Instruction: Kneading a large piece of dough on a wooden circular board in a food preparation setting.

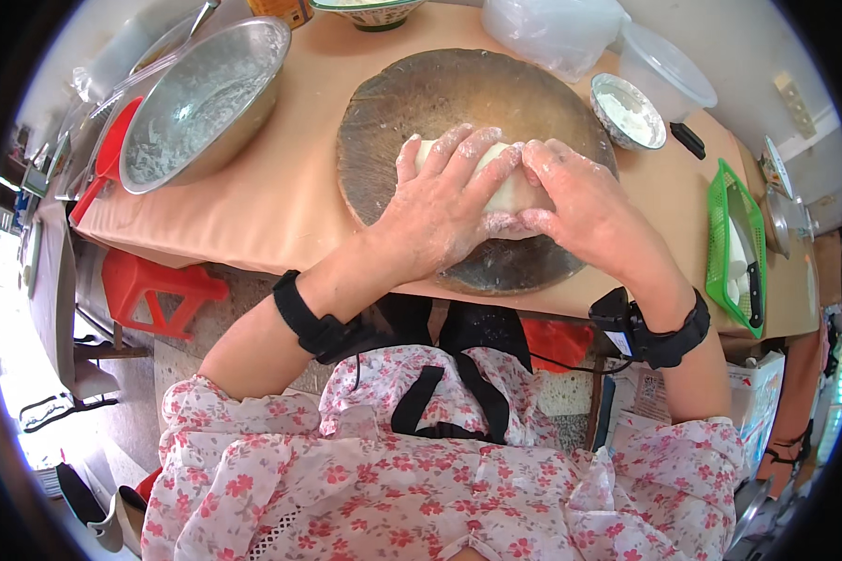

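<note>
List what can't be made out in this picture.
Head view:
- Dough: underside and part of its top; the left hand and right hand cover it.
- Patterned bowl at the top: far rim; cut off by the upper edge.
- Orange tin: its top; cut off by the upper edge.
- Red thing under the table: full shape; the tabletop partly hides it.

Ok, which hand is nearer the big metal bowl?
Left. The left hand is on the dough, to the right of the metal bowl; the right hand grips the dough's far side.
</note>
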Demonstrator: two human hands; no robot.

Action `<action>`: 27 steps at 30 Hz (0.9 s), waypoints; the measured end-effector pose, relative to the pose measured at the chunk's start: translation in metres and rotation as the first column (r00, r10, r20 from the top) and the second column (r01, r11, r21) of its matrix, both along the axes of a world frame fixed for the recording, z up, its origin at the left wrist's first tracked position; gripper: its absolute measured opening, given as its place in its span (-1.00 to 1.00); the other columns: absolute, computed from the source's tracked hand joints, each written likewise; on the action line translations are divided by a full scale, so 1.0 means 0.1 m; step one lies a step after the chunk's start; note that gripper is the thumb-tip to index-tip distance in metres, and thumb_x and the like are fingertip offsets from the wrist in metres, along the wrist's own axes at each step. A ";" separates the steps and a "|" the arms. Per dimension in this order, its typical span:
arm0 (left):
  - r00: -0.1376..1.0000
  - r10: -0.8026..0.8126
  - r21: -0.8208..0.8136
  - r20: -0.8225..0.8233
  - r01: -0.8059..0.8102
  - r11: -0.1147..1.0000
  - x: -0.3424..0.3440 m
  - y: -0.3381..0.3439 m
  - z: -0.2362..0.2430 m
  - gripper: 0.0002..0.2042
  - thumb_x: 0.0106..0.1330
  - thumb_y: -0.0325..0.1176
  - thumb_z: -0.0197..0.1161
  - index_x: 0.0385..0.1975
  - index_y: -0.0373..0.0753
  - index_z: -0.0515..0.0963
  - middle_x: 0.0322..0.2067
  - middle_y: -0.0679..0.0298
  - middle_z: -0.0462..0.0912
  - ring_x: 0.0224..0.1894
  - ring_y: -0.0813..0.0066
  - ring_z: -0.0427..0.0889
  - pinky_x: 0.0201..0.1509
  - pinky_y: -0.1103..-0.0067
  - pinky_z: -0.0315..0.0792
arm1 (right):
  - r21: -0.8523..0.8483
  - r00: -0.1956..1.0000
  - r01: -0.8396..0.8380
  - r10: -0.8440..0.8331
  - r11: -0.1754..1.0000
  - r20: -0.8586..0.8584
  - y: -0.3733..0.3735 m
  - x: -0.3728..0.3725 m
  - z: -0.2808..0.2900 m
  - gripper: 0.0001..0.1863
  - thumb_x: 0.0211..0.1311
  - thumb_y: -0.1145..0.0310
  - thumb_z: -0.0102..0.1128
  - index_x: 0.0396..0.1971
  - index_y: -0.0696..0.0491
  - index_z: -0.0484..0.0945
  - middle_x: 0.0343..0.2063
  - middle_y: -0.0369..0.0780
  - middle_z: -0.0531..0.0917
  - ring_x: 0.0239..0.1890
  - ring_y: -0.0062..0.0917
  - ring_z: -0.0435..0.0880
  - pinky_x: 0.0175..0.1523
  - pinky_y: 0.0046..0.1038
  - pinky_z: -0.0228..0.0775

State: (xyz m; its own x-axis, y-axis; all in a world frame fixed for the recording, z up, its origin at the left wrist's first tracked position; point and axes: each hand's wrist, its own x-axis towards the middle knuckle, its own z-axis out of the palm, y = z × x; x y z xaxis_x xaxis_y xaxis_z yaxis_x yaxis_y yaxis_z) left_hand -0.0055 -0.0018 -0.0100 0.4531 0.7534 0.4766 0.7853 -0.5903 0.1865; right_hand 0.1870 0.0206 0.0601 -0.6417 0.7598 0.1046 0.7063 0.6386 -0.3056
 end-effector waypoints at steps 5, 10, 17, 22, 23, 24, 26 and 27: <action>1.000 0.017 0.074 -0.019 -0.016 0.997 0.02 0.30 -0.04 -0.44 0.32 0.00 0.11 0.26 -0.08 0.26 0.19 0.14 0.32 0.24 0.10 0.31 0.18 -0.14 0.15 | 0.066 0.998 0.053 -0.050 0.996 -0.048 0.18 -0.03 -0.10 -0.58 0.05 0.47 0.31 -0.08 0.16 0.38 -0.17 0.03 0.53 -0.07 -0.01 0.54 -0.02 -0.13 0.40; 0.998 0.043 -0.032 -0.045 -0.045 0.999 0.03 0.63 0.01 -0.53 0.36 -0.01 0.09 0.18 -0.08 0.33 0.05 0.09 0.45 0.13 0.06 0.43 0.19 -0.23 0.13 | 0.127 0.994 0.110 -0.112 0.986 0.006 0.51 -0.07 -0.13 -0.63 0.07 0.50 0.27 -0.13 0.16 0.37 -0.21 0.03 0.55 -0.07 0.01 0.54 -0.04 -0.12 0.39; 0.972 0.082 -0.310 -0.221 -0.150 0.939 0.11 1.06 0.19 -0.61 0.45 -0.07 -0.02 0.19 -0.05 0.33 -0.01 0.15 0.52 0.13 0.14 0.46 0.19 -0.15 0.13 | 0.157 0.986 0.165 -0.162 0.974 -0.029 0.93 -0.05 -0.26 -0.74 0.14 0.44 0.26 -0.29 0.18 0.36 -0.32 0.01 0.57 -0.15 0.00 0.53 -0.11 -0.15 0.36; 0.971 0.113 -0.387 -0.211 -0.189 0.902 0.09 1.17 0.23 -0.61 0.48 -0.05 -0.11 0.19 -0.08 0.34 0.01 0.12 0.52 0.16 0.12 0.45 0.16 -0.05 0.20 | 0.218 0.989 0.145 -0.140 0.965 -0.037 1.11 -0.05 -0.41 -0.77 0.26 0.31 0.13 -0.25 0.15 0.38 -0.29 0.02 0.56 -0.19 0.01 0.56 -0.11 -0.08 0.38; 0.971 0.114 -0.377 -0.210 -0.188 0.907 0.10 1.14 0.21 -0.61 0.48 -0.05 -0.11 0.19 -0.08 0.34 0.01 0.12 0.52 0.16 0.12 0.45 0.16 -0.05 0.20 | 0.228 0.989 0.146 -0.141 0.963 -0.038 1.08 -0.03 -0.43 -0.77 0.26 0.31 0.13 -0.25 0.15 0.38 -0.29 0.02 0.56 -0.19 0.01 0.56 -0.11 -0.08 0.38; 0.979 0.125 -0.367 -0.159 -0.176 0.913 0.09 1.10 0.18 -0.60 0.48 -0.06 -0.10 0.19 -0.09 0.34 0.02 0.11 0.51 0.15 0.10 0.45 0.16 0.00 0.22 | 0.226 0.984 0.174 -0.160 0.959 -0.078 1.02 -0.04 -0.45 -0.76 0.26 0.29 0.14 -0.23 0.13 0.39 -0.29 0.00 0.57 -0.18 0.00 0.56 -0.11 -0.08 0.39; 0.985 0.137 -0.343 -0.105 -0.166 0.925 0.07 1.01 0.16 -0.60 0.47 -0.06 -0.09 0.19 -0.10 0.35 0.02 0.09 0.51 0.14 0.07 0.44 0.16 0.04 0.24 | 0.235 0.977 0.200 -0.175 0.951 -0.121 0.87 -0.04 -0.46 -0.76 0.26 0.28 0.15 -0.22 0.11 0.40 -0.28 -0.02 0.57 -0.17 -0.01 0.57 -0.11 -0.09 0.40; 0.989 0.121 -0.336 -0.083 -0.142 0.931 0.06 0.93 0.16 -0.59 0.46 -0.06 -0.08 0.19 -0.10 0.34 0.02 0.07 0.50 0.12 0.04 0.44 0.16 0.07 0.25 | 0.255 0.970 0.222 -0.187 0.941 -0.155 0.77 -0.03 -0.49 -0.75 0.26 0.27 0.15 -0.20 0.10 0.40 -0.29 -0.04 0.57 -0.17 -0.02 0.57 -0.11 -0.09 0.40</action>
